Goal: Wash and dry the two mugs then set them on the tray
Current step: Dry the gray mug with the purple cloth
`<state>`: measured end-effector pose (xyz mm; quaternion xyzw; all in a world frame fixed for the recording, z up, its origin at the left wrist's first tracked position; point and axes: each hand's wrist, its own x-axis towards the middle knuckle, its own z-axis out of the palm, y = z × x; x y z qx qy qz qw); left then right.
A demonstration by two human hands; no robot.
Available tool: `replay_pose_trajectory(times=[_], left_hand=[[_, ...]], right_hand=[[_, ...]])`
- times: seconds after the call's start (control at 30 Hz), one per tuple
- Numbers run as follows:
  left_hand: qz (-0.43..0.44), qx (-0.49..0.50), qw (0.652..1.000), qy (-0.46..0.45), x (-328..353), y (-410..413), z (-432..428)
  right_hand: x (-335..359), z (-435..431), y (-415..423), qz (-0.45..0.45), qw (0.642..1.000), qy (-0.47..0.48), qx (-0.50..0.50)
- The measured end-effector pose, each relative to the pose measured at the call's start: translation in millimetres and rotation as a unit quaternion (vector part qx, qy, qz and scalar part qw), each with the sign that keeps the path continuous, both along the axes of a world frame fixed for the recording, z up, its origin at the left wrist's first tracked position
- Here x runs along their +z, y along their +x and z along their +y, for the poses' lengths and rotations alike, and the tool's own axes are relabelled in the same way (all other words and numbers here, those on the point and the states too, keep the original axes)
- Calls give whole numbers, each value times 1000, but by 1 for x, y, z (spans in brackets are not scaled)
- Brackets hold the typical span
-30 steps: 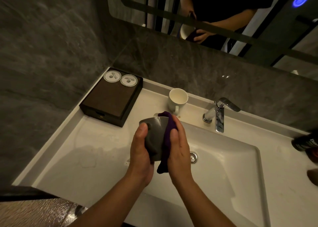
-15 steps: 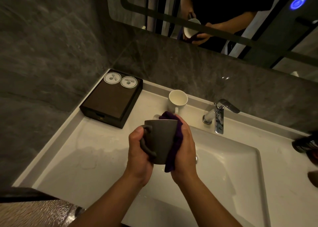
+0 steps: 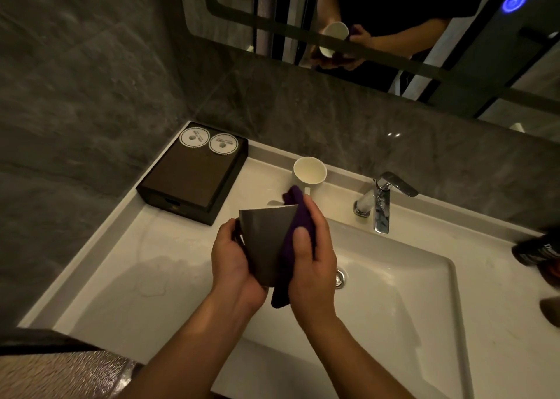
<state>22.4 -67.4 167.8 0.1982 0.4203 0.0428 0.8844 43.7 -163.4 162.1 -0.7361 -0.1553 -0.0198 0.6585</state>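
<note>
Dim bathroom, grey stone wall, white vanity counter (image 3: 100, 277) with a rectangular basin (image 3: 409, 292) sunk in on the right

Grey mug (image 3: 266, 241) is in the air over the left edge of the basin, off the counter, mouth tipped away from the camera, base toward the wrists

Left hand (image 3: 230, 262) is wrapped round the mug's left side, fingers curled in at the handle, which barely shows

Right hand (image 3: 312, 256) clamps a purple cloth (image 3: 295, 214) against the mug's right wall, thumb flat on the cloth; one end of the cloth sticks up past the rim, the other hangs below the palm

White mug (image 3: 309, 171) stands upright on the back ledge of the counter, just behind the hands, mouth up, handle partly hidden by the cloth

Dark box-shaped tray (image 3: 194, 174) sits in the back left corner against the wall, two round white discs (image 3: 194, 137) at its far end, no mug on it

Chrome tap (image 3: 381, 201) at the back of the basin, no water visible from it; drain (image 3: 339, 277) just right of the right hand

Thin water patch (image 3: 154, 274) on the counter left of the hands

Dark bottle (image 3: 536, 248) at the right edge, cut off by the frame

Mirror (image 3: 242, 5) above shows the hands and the mug's pale inside, blue round light (image 3: 513, 0) top right
</note>
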Motion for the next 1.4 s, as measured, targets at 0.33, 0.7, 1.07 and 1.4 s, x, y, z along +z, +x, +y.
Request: replay_pose_trajectory(times=[0.33,0.7,1.07,1.4], left_hand=[[9,-3,969,248,12,12,5],[-114,-51,969,215,11,-9,-11],[-114,-20,960,255,0,1,-7],[-120,-81,946,289,9,3,0]], right_hand=[[5,-8,1,-63,997,25,-43],[6,-8,21,38,998,-31,49],[-14,-4,0,-54,992,-110,-8],[10,-12,53,-45,993,-97,54]])
